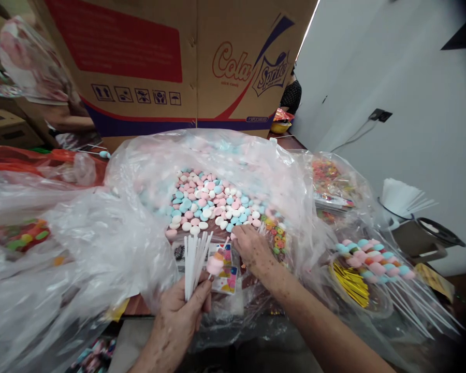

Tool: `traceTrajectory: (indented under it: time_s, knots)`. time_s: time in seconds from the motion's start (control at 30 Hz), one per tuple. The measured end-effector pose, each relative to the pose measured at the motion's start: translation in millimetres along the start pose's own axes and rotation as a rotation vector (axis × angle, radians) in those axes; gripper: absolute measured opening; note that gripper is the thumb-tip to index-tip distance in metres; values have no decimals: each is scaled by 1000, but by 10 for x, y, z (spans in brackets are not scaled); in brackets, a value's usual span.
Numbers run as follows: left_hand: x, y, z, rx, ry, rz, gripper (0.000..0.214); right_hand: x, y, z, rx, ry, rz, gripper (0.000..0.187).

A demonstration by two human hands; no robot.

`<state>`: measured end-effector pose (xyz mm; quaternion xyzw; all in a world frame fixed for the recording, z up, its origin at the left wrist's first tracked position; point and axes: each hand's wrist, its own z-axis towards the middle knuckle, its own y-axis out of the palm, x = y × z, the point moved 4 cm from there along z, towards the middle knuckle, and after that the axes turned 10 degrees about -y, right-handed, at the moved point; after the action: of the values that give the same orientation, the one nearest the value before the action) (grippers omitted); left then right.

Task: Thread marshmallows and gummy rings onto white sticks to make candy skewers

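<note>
My left hand (180, 308) is closed around a bundle of white sticks (194, 261) that stand nearly upright. It also grips one stick carrying a pink marshmallow (215, 264) with an orange piece above it. My right hand (252, 251) reaches to the near edge of a pile of pink, blue and white marshmallows (212, 199). Its fingertips are pinched at a pink marshmallow (233, 236), partly hidden by the fingers. Between the hands lies a printed colourful card (227, 282). Ring-shaped gummies (277, 235) lie right of the right hand.
A large cardboard box (196, 62) stands behind the clear plastic bag (147, 160). At right, finished marshmallow skewers (376, 259) rest by a tub of gold ties (351, 284); a grey jug (415, 238) stands beyond. Another person's arm (68, 122) shows at left.
</note>
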<state>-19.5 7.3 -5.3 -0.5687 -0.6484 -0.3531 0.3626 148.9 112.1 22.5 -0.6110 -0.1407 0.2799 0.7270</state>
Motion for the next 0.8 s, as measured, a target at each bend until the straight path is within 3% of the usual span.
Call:
traceTrajectory:
  time_s: [0.07, 0.17, 0.27, 0.33, 0.5, 0.8]
  knots:
    - [-12, 5, 12, -11, 6, 47, 35, 88, -9, -14, 101, 104, 202, 14]
    - [29, 9, 12, 0, 64, 150, 31, 216, -39, -72, 274, 329, 806, 5]
    - [119, 26, -7, 8, 153, 288, 31, 182, -100, -121, 332, 465, 1404, 27]
    - [159, 43, -18, 3, 172, 351, 37, 113, -164, -146, 324, 505, 1588, 31]
    - [174, 60, -17, 10, 156, 354, 33, 5, -231, -173, 332, 495, 1689, 27]
    - [151, 64, 11, -2, 156, 388, 36, 37, -138, -200, 365, 413, 1563, 25]
